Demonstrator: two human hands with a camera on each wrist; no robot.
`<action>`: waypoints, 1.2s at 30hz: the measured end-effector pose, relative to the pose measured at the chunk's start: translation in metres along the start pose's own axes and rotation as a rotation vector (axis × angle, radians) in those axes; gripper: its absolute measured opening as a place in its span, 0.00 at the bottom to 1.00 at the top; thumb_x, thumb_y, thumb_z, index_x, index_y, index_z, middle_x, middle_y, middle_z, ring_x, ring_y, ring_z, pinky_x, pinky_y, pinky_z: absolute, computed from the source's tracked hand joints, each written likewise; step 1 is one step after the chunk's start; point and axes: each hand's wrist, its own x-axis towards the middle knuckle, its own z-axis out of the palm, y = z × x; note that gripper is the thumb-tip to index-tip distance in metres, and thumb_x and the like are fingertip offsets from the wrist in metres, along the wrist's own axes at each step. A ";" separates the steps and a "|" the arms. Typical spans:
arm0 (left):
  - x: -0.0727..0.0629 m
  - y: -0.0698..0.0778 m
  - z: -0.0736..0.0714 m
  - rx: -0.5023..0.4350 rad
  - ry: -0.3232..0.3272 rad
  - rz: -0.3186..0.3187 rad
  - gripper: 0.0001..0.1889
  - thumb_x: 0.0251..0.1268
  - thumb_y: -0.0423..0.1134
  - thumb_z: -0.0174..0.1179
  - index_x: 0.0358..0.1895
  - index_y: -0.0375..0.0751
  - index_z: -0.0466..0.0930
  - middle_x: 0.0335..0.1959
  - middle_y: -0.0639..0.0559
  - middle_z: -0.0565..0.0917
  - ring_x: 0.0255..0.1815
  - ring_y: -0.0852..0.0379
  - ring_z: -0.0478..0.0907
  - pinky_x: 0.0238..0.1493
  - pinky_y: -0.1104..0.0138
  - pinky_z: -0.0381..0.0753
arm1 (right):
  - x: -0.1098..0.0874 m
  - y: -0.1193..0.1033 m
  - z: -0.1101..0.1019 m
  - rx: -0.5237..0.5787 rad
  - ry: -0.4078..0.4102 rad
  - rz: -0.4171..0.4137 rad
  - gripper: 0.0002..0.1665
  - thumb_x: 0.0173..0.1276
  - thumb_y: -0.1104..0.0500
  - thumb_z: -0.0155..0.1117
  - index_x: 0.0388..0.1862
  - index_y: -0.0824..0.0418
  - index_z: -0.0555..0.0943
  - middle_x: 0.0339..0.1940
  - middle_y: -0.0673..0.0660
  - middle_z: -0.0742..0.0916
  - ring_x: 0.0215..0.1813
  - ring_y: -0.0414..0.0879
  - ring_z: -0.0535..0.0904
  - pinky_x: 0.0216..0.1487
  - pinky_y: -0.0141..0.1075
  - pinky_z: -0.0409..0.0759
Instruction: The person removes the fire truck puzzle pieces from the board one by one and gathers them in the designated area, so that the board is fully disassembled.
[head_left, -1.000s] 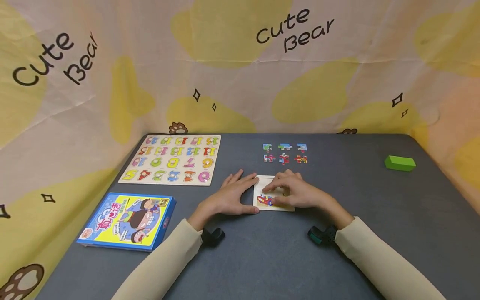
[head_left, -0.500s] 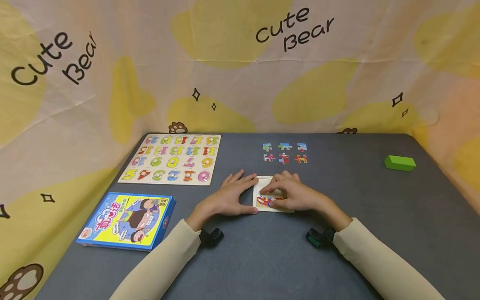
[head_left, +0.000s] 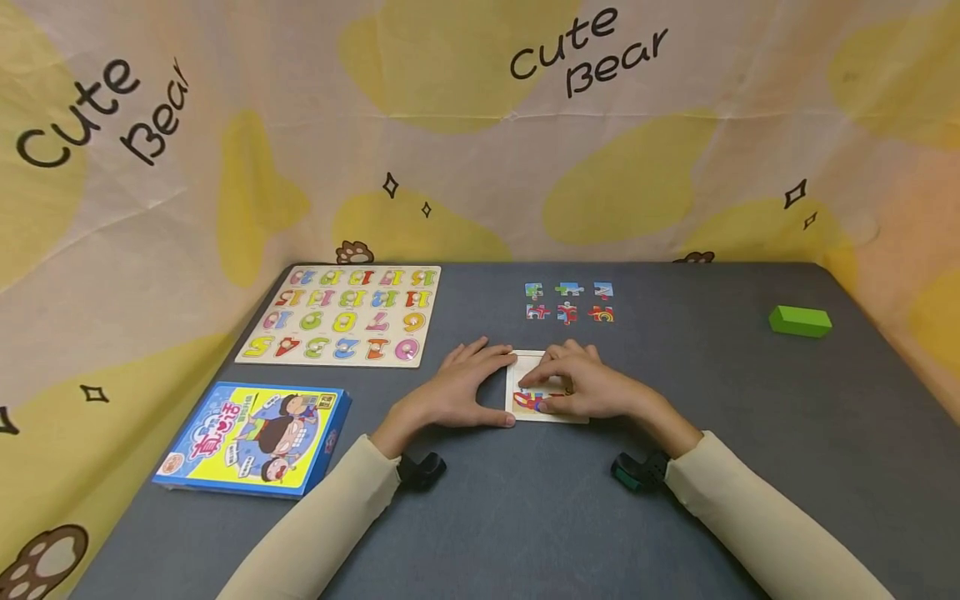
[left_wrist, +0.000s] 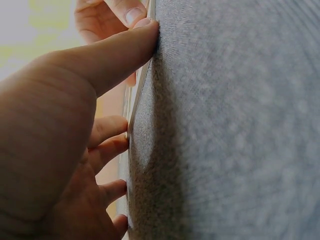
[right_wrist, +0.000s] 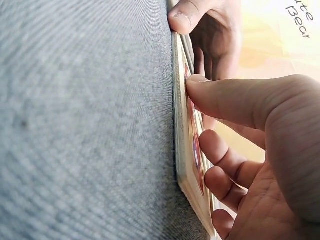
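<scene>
A small pale wooden puzzle board [head_left: 527, 362] lies flat on the dark table in front of the person. My left hand [head_left: 461, 390] rests at its left side, fingers spread, the thumb at the near corner. Over the board, my right hand [head_left: 588, 383] has its thumb and fingers bent around a colourful puzzle piece [head_left: 527, 401] in the recess. Seen from the right wrist, the right thumb [right_wrist: 210, 95] touches the piece's printed face, with curled fingertips along it. The right hand hides much of the picture.
Several small jigsaw pieces [head_left: 567, 313] lie in two rows beyond the board. A number board [head_left: 429, 329] sits at the back left, with a blue and yellow box [head_left: 255, 437] nearer. A green block [head_left: 800, 322] lies at the far right.
The right hand has shifted slightly left over the board, its fingers drawing in a little, and more of the red picture shows. The left hand stays in place.
</scene>
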 end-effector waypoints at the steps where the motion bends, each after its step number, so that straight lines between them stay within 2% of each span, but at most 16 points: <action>1: 0.000 0.000 0.000 0.002 0.002 0.000 0.49 0.56 0.62 0.72 0.79 0.51 0.61 0.82 0.54 0.60 0.86 0.43 0.41 0.82 0.41 0.37 | 0.000 0.000 0.000 0.002 -0.001 0.002 0.20 0.63 0.60 0.73 0.55 0.48 0.88 0.36 0.48 0.81 0.40 0.45 0.66 0.43 0.41 0.53; 8: 0.000 -0.001 0.000 -0.007 -0.002 0.003 0.50 0.56 0.62 0.72 0.80 0.52 0.60 0.82 0.55 0.59 0.87 0.44 0.41 0.82 0.41 0.36 | 0.001 -0.002 0.002 0.019 0.022 0.016 0.20 0.62 0.62 0.71 0.53 0.49 0.89 0.34 0.48 0.81 0.41 0.45 0.66 0.43 0.43 0.52; 17: -0.001 -0.003 -0.001 0.005 -0.024 0.014 0.49 0.60 0.63 0.69 0.81 0.53 0.57 0.85 0.56 0.53 0.87 0.44 0.37 0.82 0.41 0.34 | 0.002 -0.002 0.006 0.054 0.045 0.068 0.19 0.61 0.62 0.71 0.50 0.47 0.88 0.44 0.48 0.84 0.47 0.47 0.66 0.46 0.45 0.52; 27: -0.001 -0.004 -0.001 0.000 -0.031 0.011 0.49 0.60 0.62 0.69 0.81 0.54 0.58 0.85 0.57 0.52 0.87 0.45 0.36 0.83 0.42 0.33 | 0.003 -0.004 0.007 0.092 0.060 0.089 0.17 0.61 0.61 0.72 0.49 0.48 0.88 0.44 0.49 0.84 0.47 0.48 0.67 0.48 0.46 0.51; 36: -0.002 -0.002 -0.003 -0.011 -0.041 0.003 0.48 0.60 0.62 0.69 0.81 0.54 0.58 0.85 0.56 0.53 0.87 0.44 0.36 0.83 0.41 0.33 | 0.003 -0.005 0.008 0.108 0.077 0.076 0.16 0.60 0.60 0.75 0.48 0.49 0.87 0.47 0.48 0.87 0.48 0.47 0.68 0.49 0.46 0.52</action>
